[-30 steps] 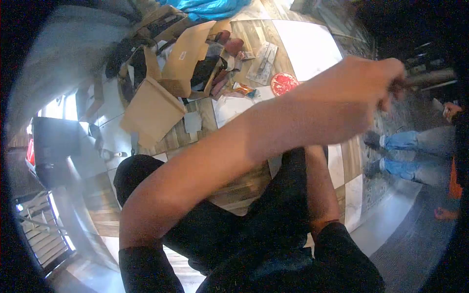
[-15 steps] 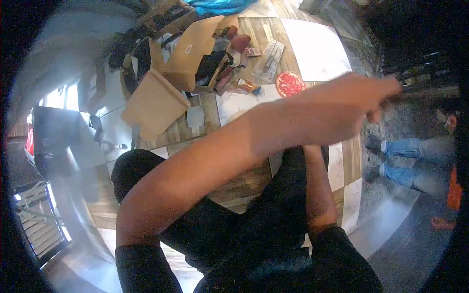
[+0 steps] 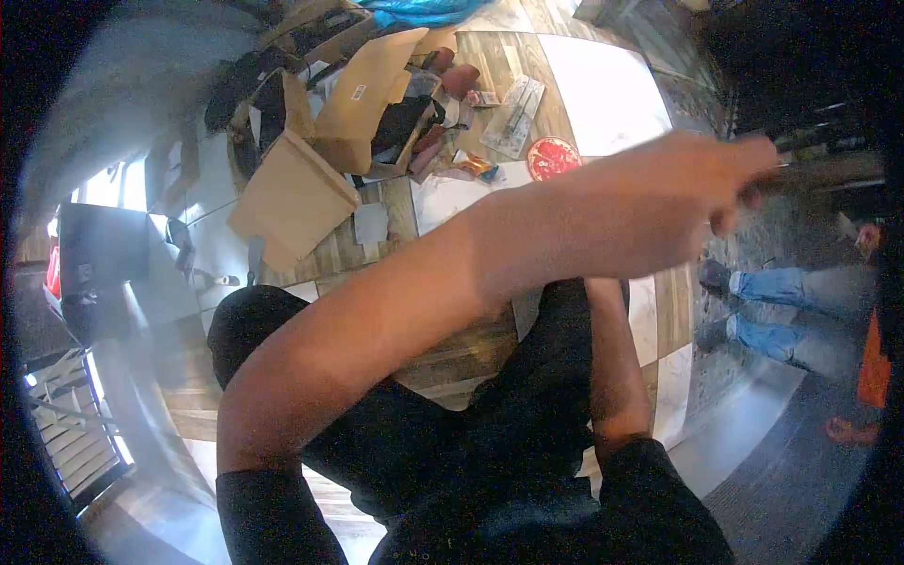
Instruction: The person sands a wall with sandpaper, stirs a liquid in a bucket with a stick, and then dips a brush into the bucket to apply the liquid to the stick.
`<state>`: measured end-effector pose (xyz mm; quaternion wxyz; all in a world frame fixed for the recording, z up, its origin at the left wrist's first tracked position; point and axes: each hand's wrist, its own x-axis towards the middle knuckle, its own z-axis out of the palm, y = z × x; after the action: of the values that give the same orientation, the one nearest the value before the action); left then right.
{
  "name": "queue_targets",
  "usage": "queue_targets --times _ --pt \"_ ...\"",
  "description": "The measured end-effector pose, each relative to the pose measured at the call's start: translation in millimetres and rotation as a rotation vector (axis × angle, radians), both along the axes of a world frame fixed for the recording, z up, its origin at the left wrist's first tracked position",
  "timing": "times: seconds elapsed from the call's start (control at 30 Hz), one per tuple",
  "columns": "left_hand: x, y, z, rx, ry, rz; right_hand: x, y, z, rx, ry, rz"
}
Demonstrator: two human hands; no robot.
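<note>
In the head view, the left hand (image 3: 702, 184) was stretched far out across the frame, its grip curled shut round a dark, blurred bar-like object (image 3: 819, 169) at the right edge; what that object was could not be made out. Against the pictures a moment earlier, the hand had dipped slightly and then risen back to about the same height, with the fingers closed on the bar throughout, so the hold seemed kept while the arm worked back and forth rather than let go. The right forearm (image 3: 612, 367) ran up from the black sleeve and passed behind the left arm; the right hand itself was hidden, so whether its grip was open or closed could not be told.

On the wood-and-white tiled floor (image 3: 603, 85) lay open brown cardboard boxes (image 3: 358, 94), a round red disc (image 3: 553, 157) and a small orange packet (image 3: 478, 167), all where they had been. Another person's blue-jeaned legs (image 3: 782, 311) stood at the right.
</note>
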<state>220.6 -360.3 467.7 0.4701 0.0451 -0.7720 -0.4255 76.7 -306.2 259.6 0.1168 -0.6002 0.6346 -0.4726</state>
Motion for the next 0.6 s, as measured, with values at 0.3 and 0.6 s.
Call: queue_targets --times 0.3,0.6 --pt "-8 -1 -7 -0.101 -0.084 -0.108 24 -4 -18 -0.038 0.020 0.023" --pt "7 -8 4 0.147 -0.152 -0.059 26 -11 -15 -0.044 0.005 0.029"
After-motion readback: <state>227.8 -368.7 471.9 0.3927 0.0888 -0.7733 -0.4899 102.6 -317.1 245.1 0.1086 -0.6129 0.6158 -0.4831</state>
